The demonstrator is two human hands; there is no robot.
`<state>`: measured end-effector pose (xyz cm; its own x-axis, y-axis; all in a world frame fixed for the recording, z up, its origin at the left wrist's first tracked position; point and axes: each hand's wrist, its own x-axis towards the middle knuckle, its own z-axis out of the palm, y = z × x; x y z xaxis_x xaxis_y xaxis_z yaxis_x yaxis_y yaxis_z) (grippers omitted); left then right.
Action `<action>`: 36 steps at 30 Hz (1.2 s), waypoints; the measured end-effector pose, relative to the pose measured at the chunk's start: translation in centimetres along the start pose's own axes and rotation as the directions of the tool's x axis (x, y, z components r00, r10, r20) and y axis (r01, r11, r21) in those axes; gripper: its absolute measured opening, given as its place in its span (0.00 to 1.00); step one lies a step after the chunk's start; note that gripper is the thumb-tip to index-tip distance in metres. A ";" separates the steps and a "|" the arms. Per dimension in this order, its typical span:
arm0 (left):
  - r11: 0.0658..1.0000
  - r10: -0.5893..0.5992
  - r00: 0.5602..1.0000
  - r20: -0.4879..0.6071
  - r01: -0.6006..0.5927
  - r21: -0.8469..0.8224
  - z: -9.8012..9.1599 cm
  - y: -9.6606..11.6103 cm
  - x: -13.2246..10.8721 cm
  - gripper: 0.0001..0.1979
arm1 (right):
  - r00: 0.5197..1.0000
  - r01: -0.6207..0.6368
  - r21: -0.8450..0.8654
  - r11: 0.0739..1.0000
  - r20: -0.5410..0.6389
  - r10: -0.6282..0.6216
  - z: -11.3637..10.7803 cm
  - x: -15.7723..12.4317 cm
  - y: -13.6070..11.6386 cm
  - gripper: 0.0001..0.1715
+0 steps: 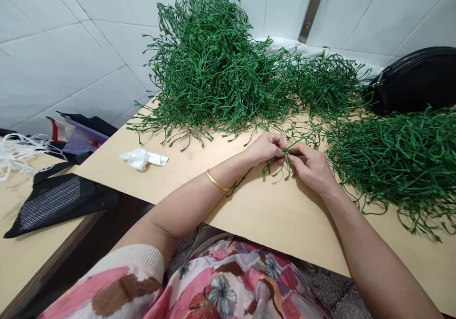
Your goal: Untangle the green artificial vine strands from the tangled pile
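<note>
My left hand [267, 147] and my right hand [309, 166] meet fingertip to fingertip over the table. Both are closed in a pinch on thin green artificial stems [280, 163], whose small forked tips dangle below the fingers. One stem trails under my left wrist, near a yellow bracelet [216, 181]. Just behind the hands lie more loose green stems [302, 131]. A large tangled pile of the same stems [213, 67] rises beyond my left hand, and another pile [395, 162] sits to the right of my right hand. The exact grip point is partly hidden by the fingers.
A crumpled white tissue [142, 158] lies on the tan table [185, 172]. At the back right stands a black bag [416, 79]. Over on the left are a black mesh piece [53, 202] and white strands [21, 150] on another surface. White tiled wall [107, 48] closes off the back.
</note>
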<state>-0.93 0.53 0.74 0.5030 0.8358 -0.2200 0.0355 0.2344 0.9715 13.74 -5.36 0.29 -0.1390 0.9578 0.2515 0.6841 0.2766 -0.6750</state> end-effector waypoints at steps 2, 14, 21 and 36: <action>1.000 -0.001 1.000 0.016 0.001 0.019 -0.1 0.0 0.0 0.10 | 1.000 -0.003 0.044 0.999 0.026 0.002 0.0 0.1 0.2 0.10; 0.971 -0.007 0.998 0.057 -0.006 0.237 -0.2 0.8 -0.5 0.07 | 0.988 -0.144 0.183 0.973 0.082 0.131 -0.1 0.0 0.3 0.09; 0.950 0.062 0.998 0.031 -0.069 0.304 0.1 0.5 -0.6 0.07 | 0.976 -0.214 0.409 0.887 0.055 0.210 0.5 0.5 0.4 0.10; 0.991 -0.007 0.971 0.239 -0.025 0.131 -0.8 0.8 -0.5 0.09 | 0.987 -0.163 0.245 0.956 0.031 0.160 0.5 0.7 0.4 0.12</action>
<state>-1.80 0.72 1.55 0.6945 0.6914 -0.1994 0.1354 0.1466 0.9799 13.54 -4.57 -0.20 -0.0499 0.9917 0.1186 0.5009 0.1276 -0.8560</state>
